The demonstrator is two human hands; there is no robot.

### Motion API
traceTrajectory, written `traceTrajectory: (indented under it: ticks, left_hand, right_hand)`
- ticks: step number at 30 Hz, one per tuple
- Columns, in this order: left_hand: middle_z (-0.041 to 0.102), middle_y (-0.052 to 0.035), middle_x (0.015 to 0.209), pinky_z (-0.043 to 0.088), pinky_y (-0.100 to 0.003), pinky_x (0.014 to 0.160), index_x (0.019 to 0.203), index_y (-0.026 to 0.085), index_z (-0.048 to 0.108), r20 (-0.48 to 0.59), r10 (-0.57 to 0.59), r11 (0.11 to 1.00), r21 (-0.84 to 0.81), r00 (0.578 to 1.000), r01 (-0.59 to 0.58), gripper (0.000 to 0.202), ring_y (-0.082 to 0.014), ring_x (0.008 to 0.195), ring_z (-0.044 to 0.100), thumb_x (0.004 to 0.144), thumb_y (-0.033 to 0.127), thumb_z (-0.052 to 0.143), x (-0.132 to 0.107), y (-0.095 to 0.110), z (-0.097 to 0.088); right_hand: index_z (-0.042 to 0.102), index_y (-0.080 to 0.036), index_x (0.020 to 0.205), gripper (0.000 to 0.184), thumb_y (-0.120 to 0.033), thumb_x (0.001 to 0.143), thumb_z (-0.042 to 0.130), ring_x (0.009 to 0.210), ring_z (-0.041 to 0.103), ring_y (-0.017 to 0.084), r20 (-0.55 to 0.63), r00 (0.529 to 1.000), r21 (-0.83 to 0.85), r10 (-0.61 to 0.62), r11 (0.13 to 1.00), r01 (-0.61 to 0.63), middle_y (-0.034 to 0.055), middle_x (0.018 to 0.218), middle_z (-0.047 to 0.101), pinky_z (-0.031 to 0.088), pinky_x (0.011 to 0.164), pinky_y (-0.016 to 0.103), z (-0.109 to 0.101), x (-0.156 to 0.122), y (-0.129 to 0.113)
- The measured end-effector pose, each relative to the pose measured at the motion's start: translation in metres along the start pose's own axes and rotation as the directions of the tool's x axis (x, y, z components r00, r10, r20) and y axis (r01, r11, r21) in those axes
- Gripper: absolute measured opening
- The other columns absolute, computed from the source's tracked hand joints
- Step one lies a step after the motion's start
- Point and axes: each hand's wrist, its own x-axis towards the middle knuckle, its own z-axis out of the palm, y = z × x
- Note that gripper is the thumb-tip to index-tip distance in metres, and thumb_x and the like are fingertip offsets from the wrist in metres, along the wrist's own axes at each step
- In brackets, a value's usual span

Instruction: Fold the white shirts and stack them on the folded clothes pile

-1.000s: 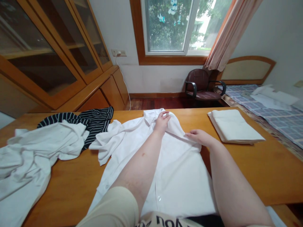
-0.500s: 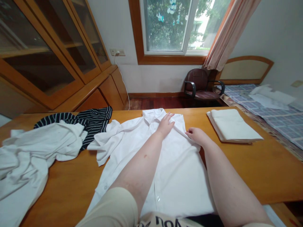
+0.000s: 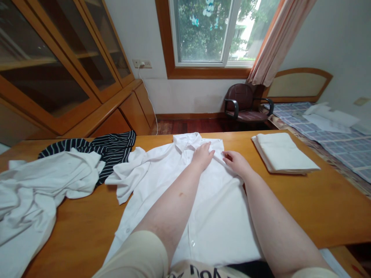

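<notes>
White collared fabric shirt point(image 3: 220, 220): partly hidden by bare left forearm point(image 3: 174, 199)
Crumpled white cloth point(image 3: 72, 172): cut off, left of shirt
Black white-striped fabric point(image 3: 116, 150): partly covered, left of shirt

Wearer's cream shirt point(image 3: 146, 253): we read "you" in dark print point(image 3: 205, 272), upside down from our view.
Letters beside it: too incomplete for us to read.

Loose cream left sleeve point(image 3: 142, 251) ending near the elbow in a smooth rounded hem, edge of a matching right sleeve point(image 3: 314, 273), cream shirt front point(image 3: 181, 266) with bold black letters point(image 3: 204, 272) upside down in view, bare forearms point(image 3: 175, 206), small mark point(image 3: 181, 194) on the left one
</notes>
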Motion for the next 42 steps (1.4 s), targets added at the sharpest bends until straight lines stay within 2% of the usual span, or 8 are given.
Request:
traceTrajectory:
  ticks: [6, 13, 20, 26, 30, 36, 39, 42]
  left_hand:
    - [0.064, -0.0094, 0.116, 0.042, -0.029, 0.094, 0.123, 0.017, 0.055, 0.032, -0.172, 0.982, -0.071, 0.985, 0.174, 0.038, -0.0193, 0.107, 0.058, 0.087, 0.028, 0.048, 0.005, -0.005, -0.003]
    - [0.066, -0.0064, 0.111, 0.043, -0.03, 0.091, 0.112, 0.022, 0.061, 0.061, -0.181, 0.983, -0.007, 0.982, 0.182, 0.03, -0.0196, 0.103, 0.059, 0.083, 0.022, 0.052, 0.004, -0.007, -0.001]
    - [0.063, -0.0057, 0.114, 0.044, -0.031, 0.091, 0.121, 0.027, 0.058, 0.06, -0.105, 0.993, 0.053, 0.993, 0.102, 0.043, -0.0206, 0.103, 0.058, 0.081, 0.015, 0.051, 0.002, -0.01, 0.001]
    - [0.055, -0.0043, 0.13, 0.033, -0.039, 0.104, 0.115, 0.026, 0.063, 0.005, 0.099, 0.991, 0.086, 0.995, -0.099, 0.037, -0.0221, 0.119, 0.047, 0.086, 0.014, 0.044, -0.001, 0.0, 0.0]
    - [0.055, -0.0043, 0.131, 0.035, -0.03, 0.104, 0.121, 0.022, 0.059, 0.222, 0.32, 0.941, 0.04, 0.921, -0.337, 0.043, -0.0172, 0.12, 0.048, 0.083, 0.013, 0.043, -0.003, 0.006, 0.003]
    - [0.045, -0.0057, 0.141, 0.032, -0.031, 0.107, 0.132, 0.02, 0.049, 0.288, 0.25, 0.945, 0.137, 0.924, -0.298, 0.05, -0.0188, 0.128, 0.041, 0.082, 0.017, 0.042, -0.006, 0.007, 0.007]
    - [0.04, -0.0107, 0.144, 0.03, -0.034, 0.108, 0.135, 0.015, 0.045, 0.301, 0.252, 0.939, 0.153, 0.92, -0.307, 0.053, -0.0224, 0.131, 0.037, 0.083, 0.018, 0.041, -0.007, 0.007, 0.007]
    - [0.036, -0.0125, 0.146, 0.027, -0.034, 0.109, 0.138, 0.013, 0.042, 0.318, 0.249, 0.935, 0.167, 0.915, -0.313, 0.054, -0.0228, 0.134, 0.033, 0.084, 0.018, 0.04, -0.008, 0.007, 0.008]
  right_hand:
    - [0.063, -0.017, 0.116, 0.036, -0.029, 0.082, 0.055, 0.1, 0.06, 0.021, -0.028, 0.996, 0.067, -0.084, 0.994, 0.086, 0.0097, 0.111, 0.066, 0.045, 0.09, 0.033, 0.001, -0.001, 0.0]
    - [0.06, -0.018, 0.122, 0.039, -0.028, 0.085, 0.05, 0.121, 0.05, 0.022, 0.023, 0.991, 0.12, -0.13, 0.985, 0.126, 0.0106, 0.129, 0.057, 0.036, 0.103, 0.036, 0.007, 0.001, 0.006]
    - [0.065, -0.02, 0.111, 0.034, -0.031, 0.08, 0.057, 0.097, 0.061, 0.02, 0.011, 0.995, -0.049, 0.102, 0.994, -0.102, 0.0071, 0.106, 0.068, 0.044, 0.084, 0.028, -0.005, 0.0, -0.004]
    - [0.07, -0.02, 0.085, 0.026, -0.041, 0.078, 0.056, 0.077, 0.062, 0.02, 0.059, 0.925, -0.164, 0.376, 0.917, -0.363, 0.0063, 0.082, 0.07, 0.04, 0.062, 0.026, -0.016, -0.003, -0.015]
    - [0.069, -0.018, 0.08, 0.035, -0.05, 0.078, 0.055, 0.071, 0.062, 0.021, 0.131, 0.918, -0.222, 0.374, 0.913, -0.341, 0.0086, 0.076, 0.07, 0.038, 0.056, 0.026, -0.017, -0.006, -0.015]
    - [0.069, -0.017, 0.07, 0.037, -0.053, 0.073, 0.061, 0.058, 0.061, 0.019, 0.256, 0.894, -0.256, 0.368, 0.917, -0.304, 0.008, 0.068, 0.069, 0.038, 0.051, 0.025, -0.025, -0.008, -0.007]
    - [0.068, -0.016, 0.064, 0.048, -0.058, 0.08, 0.05, 0.059, 0.062, 0.021, 0.306, 0.865, -0.267, 0.398, 0.908, -0.323, 0.0113, 0.066, 0.069, 0.04, 0.054, 0.028, -0.031, -0.009, -0.006]
    - [0.07, -0.015, 0.073, 0.05, -0.05, 0.089, 0.038, 0.07, 0.065, 0.024, 0.163, 0.907, -0.268, 0.389, 0.902, -0.338, 0.0141, 0.073, 0.07, 0.044, 0.063, 0.03, -0.031, -0.008, -0.009]
